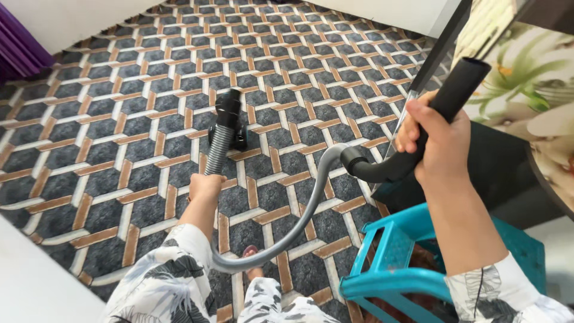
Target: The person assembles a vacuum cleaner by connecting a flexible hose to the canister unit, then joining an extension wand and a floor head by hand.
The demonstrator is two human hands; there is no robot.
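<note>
The black handle (439,113) of a vacuum is grasped by the right hand (439,140), fingers wrapped round it, above a teal stool (388,263) at the carpet's right edge. From the handle a grey hose (299,221) is looped down and back across the carpet (119,119) to the left hand (206,185), which is closed round the ribbed end of the hose. Beyond that hand, the black nozzle (229,113) is pointed toward the carpet's middle. A foot (251,254) is seen under the loop, near the carpet's near edge.
</note>
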